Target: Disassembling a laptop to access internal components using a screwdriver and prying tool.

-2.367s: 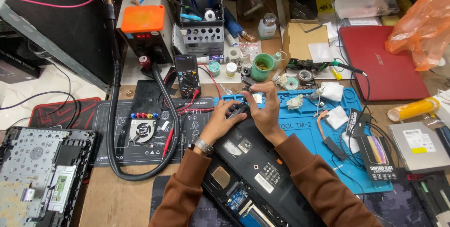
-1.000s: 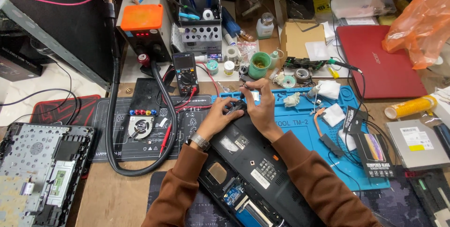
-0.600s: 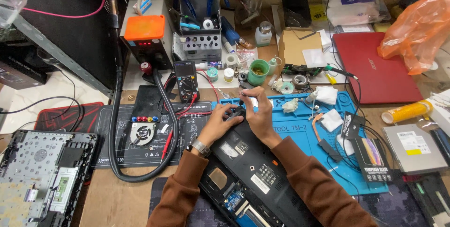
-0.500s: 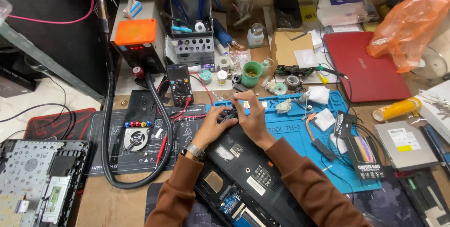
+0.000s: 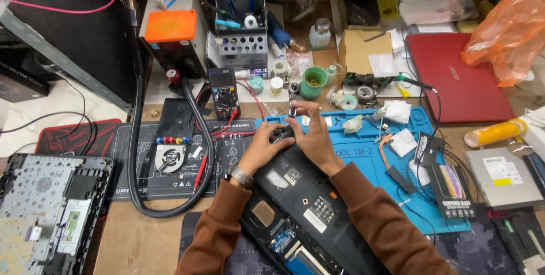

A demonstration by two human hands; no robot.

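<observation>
1. Opened laptop base [image 5: 306, 212] lies diagonal on the bench, underside up w/ boards exposed, far corner on the blue silicone work mat [image 5: 374, 167], near end running off the bottom edge between the sleeves. Likely angled so the far corner sits square to both hands
2. Left hand [image 5: 265, 147] rests on the far corner of the base, fingers curled together onto a small dark part there; cannot tell if pinched or only pressed, part mostly hidden
3. Right hand [image 5: 311, 133] sits just beside the left, touching the same corner; thumb and fingers bent over it, index raised. Reads as one hand steadying, the other working the part; true grip not visible
4. Multimeter [image 5: 223, 93] stands just far-left of the hands, red probe leads [image 5: 218, 138] trailing near across the dark mat [image 5: 136, 161], so within reach w/o shifting the base
5. Small loose fan [image 5: 169, 157] parked on the dark mat, left, apart from the work
6. Hot-air station w/ orange top [image 5: 170, 39] far-left, thick black hose [image 5: 136, 155] looping down round the dark mat and back, out of the hands' way
7. Green cup [image 5: 313, 82] and tape rolls far of the hands; white wipes [image 5: 403, 141] on the blue mat, right
8. Red laptop [image 5: 460, 76] closed, far-right; optical drive [image 5: 502, 177] right; keyboard deck [image 5: 45, 212] near-left, all set aside
</observation>
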